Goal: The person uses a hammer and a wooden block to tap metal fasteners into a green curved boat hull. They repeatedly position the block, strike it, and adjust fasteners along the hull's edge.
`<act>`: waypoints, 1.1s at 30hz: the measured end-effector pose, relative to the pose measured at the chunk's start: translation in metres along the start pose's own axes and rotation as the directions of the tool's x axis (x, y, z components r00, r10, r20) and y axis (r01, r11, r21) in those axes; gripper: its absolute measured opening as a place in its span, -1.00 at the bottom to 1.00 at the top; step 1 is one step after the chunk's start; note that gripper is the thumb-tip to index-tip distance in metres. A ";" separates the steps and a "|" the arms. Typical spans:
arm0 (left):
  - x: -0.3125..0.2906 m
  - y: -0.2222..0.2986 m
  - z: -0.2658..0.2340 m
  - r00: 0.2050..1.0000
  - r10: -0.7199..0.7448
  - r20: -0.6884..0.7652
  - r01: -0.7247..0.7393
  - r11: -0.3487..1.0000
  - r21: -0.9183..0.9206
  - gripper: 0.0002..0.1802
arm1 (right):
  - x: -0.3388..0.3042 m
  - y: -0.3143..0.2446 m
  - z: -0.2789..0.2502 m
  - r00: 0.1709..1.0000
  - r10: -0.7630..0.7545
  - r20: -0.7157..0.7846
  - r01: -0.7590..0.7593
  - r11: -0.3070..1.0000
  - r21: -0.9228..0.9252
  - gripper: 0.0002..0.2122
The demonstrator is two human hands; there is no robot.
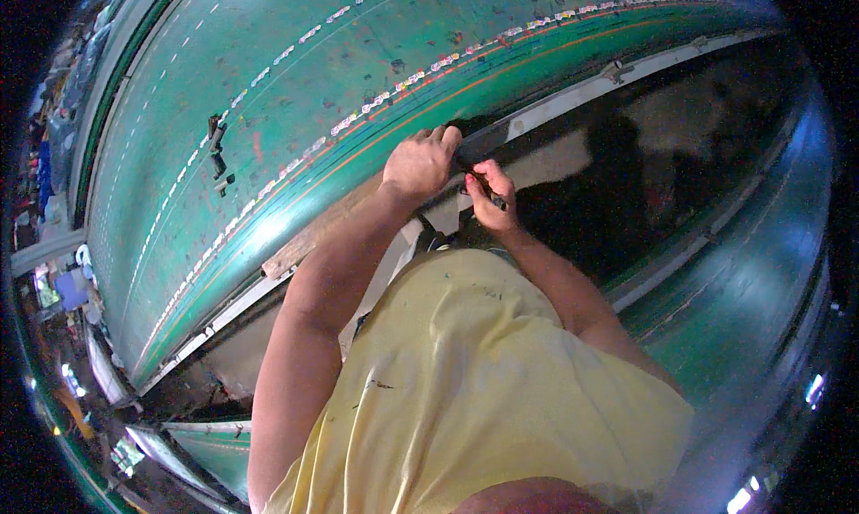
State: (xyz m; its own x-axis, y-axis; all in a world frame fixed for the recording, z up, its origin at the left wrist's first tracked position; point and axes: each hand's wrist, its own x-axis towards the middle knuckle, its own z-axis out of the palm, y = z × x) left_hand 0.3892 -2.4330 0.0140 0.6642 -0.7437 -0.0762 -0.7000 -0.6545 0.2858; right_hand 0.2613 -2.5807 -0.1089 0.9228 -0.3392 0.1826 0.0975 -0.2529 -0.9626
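My left hand [422, 163] is closed at the near edge of a long green table [295, 93], its fingers curled by a dark patch there. What those fingers hold, if anything, is hidden. Just to the right and a little lower, my right hand [490, 196] grips a slim dark tool [500, 203], whose rear end sticks out below the fist. The front of the tool runs toward my left hand, where its tip is hard to make out. A pale metal rail [555, 113] follows the table's edge beside both hands.
Several small dark pieces [217, 152] lie on the green surface to the left. A wooden strip [327, 228] runs along the edge beneath my left forearm. Another green table [734, 263] stands at the right, across a shadowed aisle [573, 174]. A small bracket [617, 70] sits on the rail.
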 end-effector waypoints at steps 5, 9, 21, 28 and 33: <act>-0.002 0.002 0.006 0.999 -0.007 0.042 0.004 0.998 0.068 -0.73 | -0.002 -0.014 -0.007 0.734 0.635 0.242 -0.614 0.468 0.636 -0.91; -0.001 0.005 -0.003 0.998 -0.031 0.048 0.029 0.999 0.032 -0.71 | 0.005 -0.026 -0.010 0.586 0.728 0.356 -0.735 0.291 0.613 -0.79; -0.020 0.005 -0.027 0.973 -0.231 -0.027 0.227 0.968 -0.111 -0.37 | 0.014 -0.044 -0.031 0.763 0.594 0.254 -0.632 0.605 0.484 -0.66; -0.060 -0.026 -0.027 0.949 -0.309 0.058 0.312 0.948 -0.059 -0.34 | 0.003 -0.030 -0.098 0.903 0.319 -0.287 -0.274 0.943 0.188 -0.68; -0.061 -0.031 -0.027 0.966 -0.259 0.029 0.260 0.964 -0.050 -0.35 | 0.031 -0.065 -0.097 0.899 0.137 -0.415 -0.077 0.985 0.157 -0.78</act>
State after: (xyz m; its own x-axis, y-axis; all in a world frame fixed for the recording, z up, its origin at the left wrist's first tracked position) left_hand 0.3777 -2.3639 0.0361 0.8146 -0.5527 -0.1756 -0.4893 -0.8176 0.3036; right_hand 0.2479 -2.6628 -0.0214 0.6885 -0.7159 0.1159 0.0836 -0.0803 -0.9933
